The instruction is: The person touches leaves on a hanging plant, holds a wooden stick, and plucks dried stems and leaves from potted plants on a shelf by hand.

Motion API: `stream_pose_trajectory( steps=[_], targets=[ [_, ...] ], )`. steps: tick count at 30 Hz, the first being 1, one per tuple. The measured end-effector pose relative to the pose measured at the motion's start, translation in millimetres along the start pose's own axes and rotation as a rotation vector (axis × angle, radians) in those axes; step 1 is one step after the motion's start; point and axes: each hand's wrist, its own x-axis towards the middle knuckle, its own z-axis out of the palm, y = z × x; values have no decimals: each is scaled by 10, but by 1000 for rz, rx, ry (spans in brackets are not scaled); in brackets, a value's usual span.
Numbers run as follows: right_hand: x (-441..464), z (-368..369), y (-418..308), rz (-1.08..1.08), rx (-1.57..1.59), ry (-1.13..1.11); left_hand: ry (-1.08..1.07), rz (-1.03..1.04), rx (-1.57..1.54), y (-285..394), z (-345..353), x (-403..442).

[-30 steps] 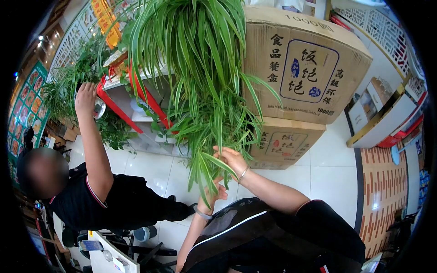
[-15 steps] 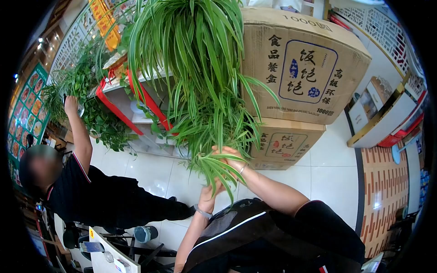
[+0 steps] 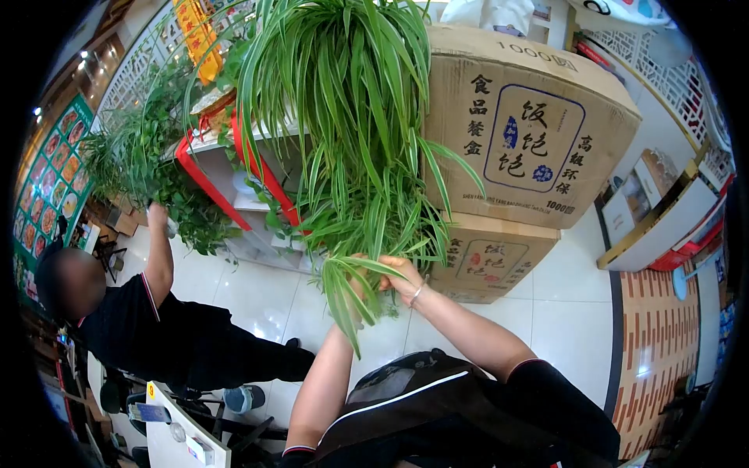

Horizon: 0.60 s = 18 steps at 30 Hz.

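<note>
A large spider plant (image 3: 343,86) with striped green leaves hangs down over the front of a white shelf unit. My right hand (image 3: 402,277), with a bracelet at the wrist, has its fingers closed around stems at the plant's lower end. My left hand (image 3: 358,290) is beside it, up against the same low tuft of leaves; the leaves cover most of it, and its fingers are hidden. Long leaves droop over my left wrist.
Two stacked cardboard boxes (image 3: 538,129) stand right of the plant. The shelf (image 3: 222,175) bears red ribbon and trailing vines. Another person (image 3: 187,327) stands at left, an arm stretched toward the greenery. A table corner (image 3: 168,433) and a bin (image 3: 244,398) are at lower left.
My left hand has moved up and slightly left into the leaves, its forearm straighter. My right hand stays at the stems. The other person's raised hand has come down.
</note>
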Motion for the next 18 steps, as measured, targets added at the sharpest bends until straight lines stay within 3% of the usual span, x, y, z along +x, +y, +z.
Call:
stream_pose_trajectory(
  steps=[2, 3, 8, 9, 12, 15, 18],
  targets=[
    [-31, -9, 4, -19, -18, 4, -110, -3, 17, -47, -144, 49],
    [-38, -26, -20, -48, -74, -1, -80, -31, 210, 6, -154, 77],
    [-88, -106, -98, -189, -391, 61, -27, -108, -35, 8, -163, 81],
    [-76, -118, -105, -279, -433, 74, -16, -110, -68, -20, -166, 100],
    [-16, -83, -264, -1096, -1070, 223, -103, -88, -149, -30, -188, 96],
    [-83, 8, -405, -1149, -1135, 71, -163, -137, -90, 181, -113, -15],
    [-134, 43, -525, -1200, -1315, -137, -289, 107, 284, 236, -182, -54]
  ],
)
